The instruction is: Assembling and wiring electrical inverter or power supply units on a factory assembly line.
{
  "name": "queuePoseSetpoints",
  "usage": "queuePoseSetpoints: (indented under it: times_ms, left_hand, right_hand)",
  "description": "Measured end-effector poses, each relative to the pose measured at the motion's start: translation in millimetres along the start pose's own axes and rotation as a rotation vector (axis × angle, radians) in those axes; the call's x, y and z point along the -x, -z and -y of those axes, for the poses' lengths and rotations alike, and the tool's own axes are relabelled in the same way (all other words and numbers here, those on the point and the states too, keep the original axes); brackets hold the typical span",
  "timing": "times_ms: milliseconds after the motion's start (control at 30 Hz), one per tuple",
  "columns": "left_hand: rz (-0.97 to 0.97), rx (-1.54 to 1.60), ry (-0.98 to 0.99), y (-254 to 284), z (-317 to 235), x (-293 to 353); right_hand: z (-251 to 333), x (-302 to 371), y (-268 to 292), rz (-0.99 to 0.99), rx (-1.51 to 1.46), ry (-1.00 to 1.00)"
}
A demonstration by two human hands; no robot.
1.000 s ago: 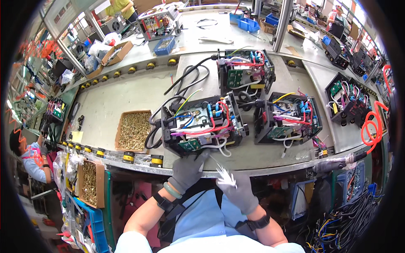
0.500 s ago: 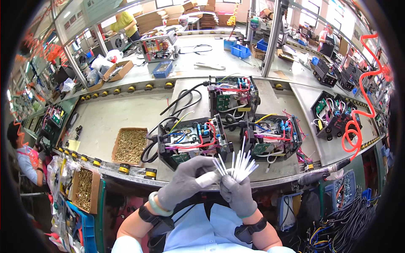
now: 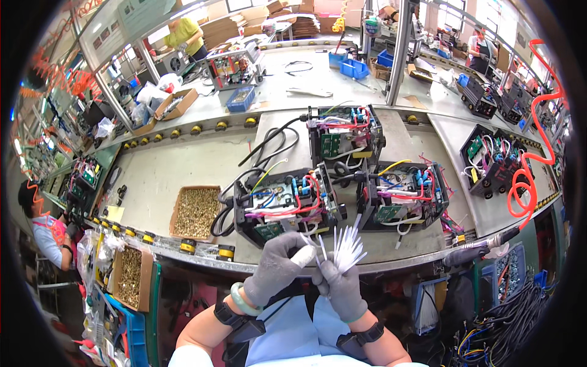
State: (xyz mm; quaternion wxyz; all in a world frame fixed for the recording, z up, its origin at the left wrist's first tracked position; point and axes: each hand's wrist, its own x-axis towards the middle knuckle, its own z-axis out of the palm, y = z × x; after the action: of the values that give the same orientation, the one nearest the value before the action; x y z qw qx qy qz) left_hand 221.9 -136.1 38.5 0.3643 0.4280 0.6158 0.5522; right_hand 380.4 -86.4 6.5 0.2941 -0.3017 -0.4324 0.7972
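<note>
My right hand (image 3: 342,289), in a grey glove, is closed round a fanned bundle of white cable ties (image 3: 348,249) that point up and away from me. Just to its left, my gloved left hand (image 3: 278,266) is pinched, with a white covering on one fingertip. A thin white cable tie seems to stick out between its fingers, close to the bundle. Beyond my hands lie two open black device housings with coloured wires, a left one (image 3: 287,211) and a right one (image 3: 406,196). A third housing (image 3: 345,134) stands behind them.
A carton of small brass-coloured parts (image 3: 195,213) rests on the bench; another carton (image 3: 129,278) sits lower left. A power tool (image 3: 477,248) on a red coiled hose (image 3: 531,183) lies at the right edge. Black cables (image 3: 501,324) heap lower right. A co-worker (image 3: 49,235) is at left.
My left hand has drawn slightly apart from the bundle, its fingers now pinched higher. My right hand still holds the cable ties. The whole view has shifted slightly.
</note>
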Motion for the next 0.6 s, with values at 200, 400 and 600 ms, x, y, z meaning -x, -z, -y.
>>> queuePoseSetpoints:
  times_ms: [200, 400, 600]
  left_hand:
    - [0.219, -0.156, -0.326, 13.0, -8.7, -17.4]
    - [-0.035, -1.003, -0.839, 7.5, -33.0, -45.7]
    - [-0.131, -1.542, -1.017, 6.3, -5.5, -69.6]
  right_hand:
    - [5.7, -7.4, 13.7, 0.157, -0.155, -0.119]
    - [12.6, -11.4, 21.1, -0.123, -0.141, -0.025]
    - [-18.5, -22.2, 26.6, -0.217, 0.031, 0.007]
